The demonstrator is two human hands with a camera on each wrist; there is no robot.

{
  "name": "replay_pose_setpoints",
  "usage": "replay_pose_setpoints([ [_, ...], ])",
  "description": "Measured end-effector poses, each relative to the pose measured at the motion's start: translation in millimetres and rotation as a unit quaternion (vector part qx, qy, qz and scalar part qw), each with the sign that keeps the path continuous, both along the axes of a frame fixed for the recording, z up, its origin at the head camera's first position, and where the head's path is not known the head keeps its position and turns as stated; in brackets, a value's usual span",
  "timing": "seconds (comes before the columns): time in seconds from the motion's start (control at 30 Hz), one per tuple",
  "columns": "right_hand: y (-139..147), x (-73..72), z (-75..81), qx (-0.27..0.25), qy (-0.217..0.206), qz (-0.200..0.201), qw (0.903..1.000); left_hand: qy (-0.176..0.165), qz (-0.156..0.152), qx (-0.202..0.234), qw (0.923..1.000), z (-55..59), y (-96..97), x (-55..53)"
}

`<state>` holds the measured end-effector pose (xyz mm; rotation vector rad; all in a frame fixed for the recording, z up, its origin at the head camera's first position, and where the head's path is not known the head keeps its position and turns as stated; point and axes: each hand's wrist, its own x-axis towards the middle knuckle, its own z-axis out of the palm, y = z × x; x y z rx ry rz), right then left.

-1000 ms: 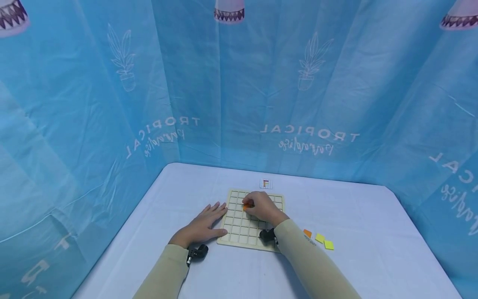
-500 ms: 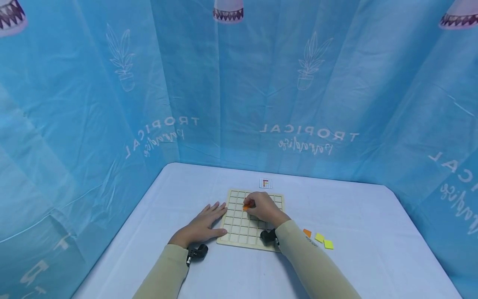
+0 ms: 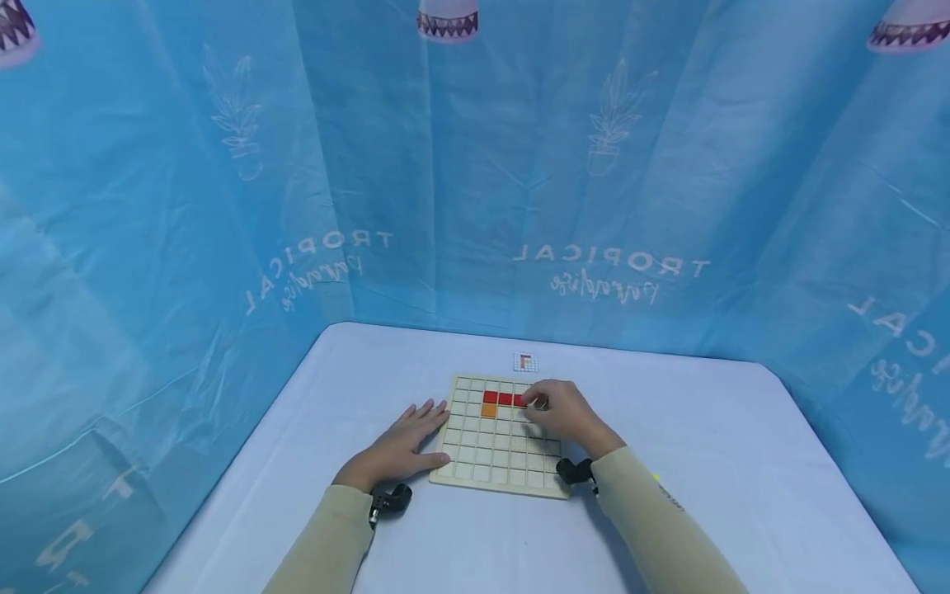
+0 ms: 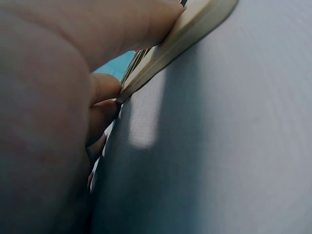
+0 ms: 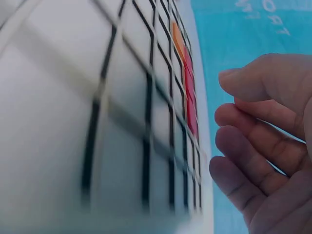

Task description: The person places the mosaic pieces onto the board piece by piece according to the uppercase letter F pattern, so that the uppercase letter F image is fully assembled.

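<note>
A pale wooden grid board (image 3: 475, 472) lies on the white-covered table. Within its cells sits a row of red tiles (image 3: 505, 399), with an orange tile (image 3: 488, 410) just below the leftmost one. My left hand (image 3: 401, 445) lies spread at the board's left side; its thumb and fingertips touch the edge, as the left wrist view confirms. Over the right end of the red row is my right hand (image 3: 564, 411). In the right wrist view its fingers (image 5: 239, 146) are loosely bent, apart from the thumb and holding nothing.
Behind the board lies a small printed card (image 3: 526, 362) with a coloured grid pattern. A bit of yellow tile (image 3: 656, 477) peeks out beside the right sleeve, which hides what lies under it. Blue curtains (image 3: 475, 206) stand around the table.
My right hand has let go of the orange tile, which now lies in a cell. It has moved right, uncovering the red tiles. My left hand has stayed at the board's edge.
</note>
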<state>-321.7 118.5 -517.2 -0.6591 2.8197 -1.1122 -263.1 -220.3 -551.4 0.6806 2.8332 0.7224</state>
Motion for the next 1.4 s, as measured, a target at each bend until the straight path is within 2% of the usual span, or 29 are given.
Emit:
replay_pose_setpoints([
  [0.13, 28.1, 6.3, 4.4, -0.006, -0.014, -0.034, 0.9993, 0.009, -0.001, -0.003, 1.0000, -0.1, -2.2, -0.5],
  [0.27, 53.9, 12.8, 4.0, 0.009, -0.016, -0.057, 0.9982, 0.014, -0.003, 0.001, 0.9999, -1.7, -3.1, -1.6],
  [0.63, 102.8, 38.2, -3.6, 0.034, -0.043, -0.090, 0.9944, 0.020, -0.002, -0.003, 0.9998, 0.6, -1.9, -4.1],
  [1.0, 124.3, 67.3, -10.2, 0.031, -0.050, -0.086, 0.9946, 0.017, -0.003, -0.001, 0.9999, 0.3, -1.2, -5.4],
  [1.4, 125.9, 75.9, -19.9, 0.030, -0.049, -0.090, 0.9943, 0.018, -0.001, 0.007, 0.9998, -2.0, 1.2, -1.6],
])
